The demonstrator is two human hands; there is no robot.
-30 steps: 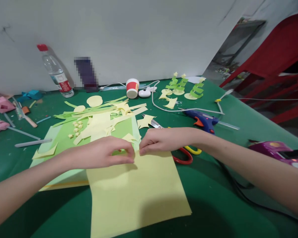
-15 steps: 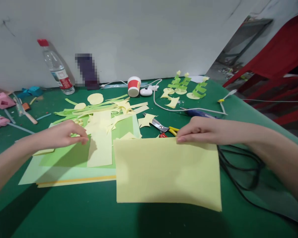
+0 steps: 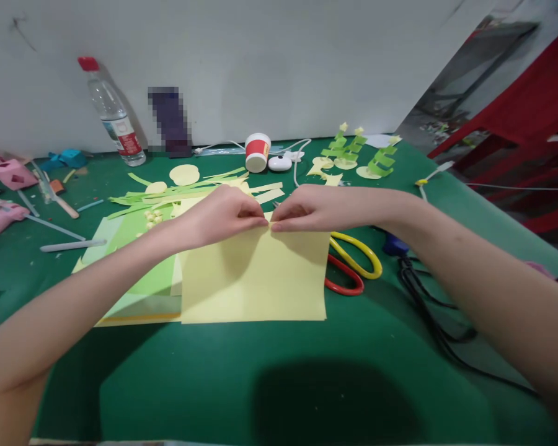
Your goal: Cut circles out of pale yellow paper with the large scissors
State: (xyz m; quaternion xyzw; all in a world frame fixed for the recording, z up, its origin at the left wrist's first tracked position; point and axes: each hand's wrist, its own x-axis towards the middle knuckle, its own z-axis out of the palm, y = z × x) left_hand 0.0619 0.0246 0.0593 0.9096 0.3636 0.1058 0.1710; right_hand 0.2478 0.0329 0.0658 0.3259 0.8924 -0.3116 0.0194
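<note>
A pale yellow sheet of paper hangs upright in front of me, its lower edge near the green table. My left hand pinches its top edge near the middle. Close beside it, fingertips almost touching, my right hand is closed on the same edge. Behind the sheet's right side, the yellow and red handles of scissors stick out. A stack of green and yellow paper lies to the left, partly covered by my left arm and the sheet.
Green and yellow paper strips lie behind the stack. A bottle, a paper cup and a white earbud case stand along the wall. Green paper spirals are at back right, a black cable at right, a pink glue gun at left.
The yellow sheet has moved left and up the table with my right hand. My left hand, free before, has come right and taken hold of its top edge. The scissors' handles now show more.
</note>
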